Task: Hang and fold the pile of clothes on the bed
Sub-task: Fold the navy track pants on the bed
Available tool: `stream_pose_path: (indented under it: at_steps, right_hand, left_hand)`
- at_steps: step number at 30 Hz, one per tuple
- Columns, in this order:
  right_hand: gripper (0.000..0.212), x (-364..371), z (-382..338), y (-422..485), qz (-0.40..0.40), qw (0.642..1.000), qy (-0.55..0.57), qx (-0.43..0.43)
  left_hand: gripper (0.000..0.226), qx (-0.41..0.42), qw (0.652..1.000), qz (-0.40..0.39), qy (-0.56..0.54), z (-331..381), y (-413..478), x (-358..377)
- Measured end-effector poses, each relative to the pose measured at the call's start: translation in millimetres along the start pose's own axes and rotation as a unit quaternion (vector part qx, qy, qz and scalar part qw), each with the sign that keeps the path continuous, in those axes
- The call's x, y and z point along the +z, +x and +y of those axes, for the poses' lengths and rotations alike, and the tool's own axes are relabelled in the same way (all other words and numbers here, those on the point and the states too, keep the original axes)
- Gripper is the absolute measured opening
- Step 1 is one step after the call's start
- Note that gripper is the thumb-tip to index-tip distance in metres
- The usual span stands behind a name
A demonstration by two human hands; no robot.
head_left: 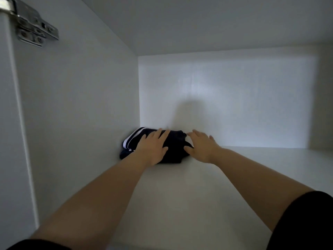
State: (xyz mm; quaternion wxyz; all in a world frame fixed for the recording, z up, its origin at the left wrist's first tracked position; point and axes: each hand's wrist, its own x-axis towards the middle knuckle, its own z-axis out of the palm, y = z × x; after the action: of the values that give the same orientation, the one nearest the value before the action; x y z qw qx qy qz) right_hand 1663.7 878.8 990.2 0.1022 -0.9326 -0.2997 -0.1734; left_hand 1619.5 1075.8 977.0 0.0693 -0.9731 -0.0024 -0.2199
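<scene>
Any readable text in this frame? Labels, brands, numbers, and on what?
None readable.
The folded dark garment shows only white stripes, no logo or label.
Any stamp on the metal hinge is too blurred to read.
The shelf and side wall are plain white.

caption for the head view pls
Left hand flat on a folded dark garment, right hand at its edge, deep on a white shelf.

White cupboard shelf (180,204); metal hinge (34,27) upper left wall.

Short black sleeves (306,222) above two bare forearms (100,192)
</scene>
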Motion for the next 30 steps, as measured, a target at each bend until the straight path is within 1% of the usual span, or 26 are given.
stream_pose_path:
  at_steps: [3, 7, 11, 13, 15, 17, 19, 21, 25, 30]
  right_hand:
    - [0.057, -28.3, 17.1, -43.8, 0.103, 0.994, -0.04, -0.015]
    - [0.055, -63.9, 39.5, -107.0, 0.148, 0.987, -0.069, -0.007]
    - [0.049, -88.4, 58.4, -170.5, 0.213, 0.973, -0.09, 0.003]
    - [0.047, -92.0, 65.2, -204.8, 0.235, 0.968, -0.086, 0.01]
    - [0.047, -95.4, 69.9, -241.3, 0.235, 0.967, -0.094, 0.023]
    - [0.048, -101.6, 73.2, -280.5, 0.216, 0.967, -0.135, 0.03]
    - [0.049, -115.2, 75.3, -318.0, 0.203, 0.96, -0.189, 0.026]
    - [0.049, -135.0, 72.6, -356.8, 0.203, 0.954, -0.216, 0.039]
    - [0.048, -173.4, 56.8, -447.7, 0.226, 0.946, -0.217, 0.079]
    - [0.052, -207.9, 25.9, -574.1, 0.232, 0.93, -0.23, 0.17]
  left_hand:
    - [0.064, 0.008, 0.998, 0.055, 0.032, 48.6, -20.7, -23.2]
    - [0.061, 0.011, 0.993, 0.095, 0.067, 109.2, -62.6, -59.4]
    - [0.062, 0.012, 0.984, 0.169, 0.057, 158.4, -104.9, -86.9]
    - [0.063, 0.017, 0.983, 0.17, 0.06, 183.6, -124.0, -94.4]
    - [0.064, 0.024, 0.985, 0.155, 0.078, 209.4, -142.3, -100.8]
    - [0.064, 0.048, 0.985, 0.142, 0.087, 236.1, -163.2, -108.2]
    - [0.064, 0.071, 0.983, 0.154, 0.075, 260.2, -186.5, -116.6]
    - [0.064, 0.093, 0.981, 0.164, 0.052, 281.8, -210.5, -129.5]
    - [0.064, 0.132, 0.975, 0.177, 0.01, 322.9, -264.5, -161.3]
    - [0.065, 0.192, 0.96, 0.195, -0.055, 371.1, -355.1, -196.4]
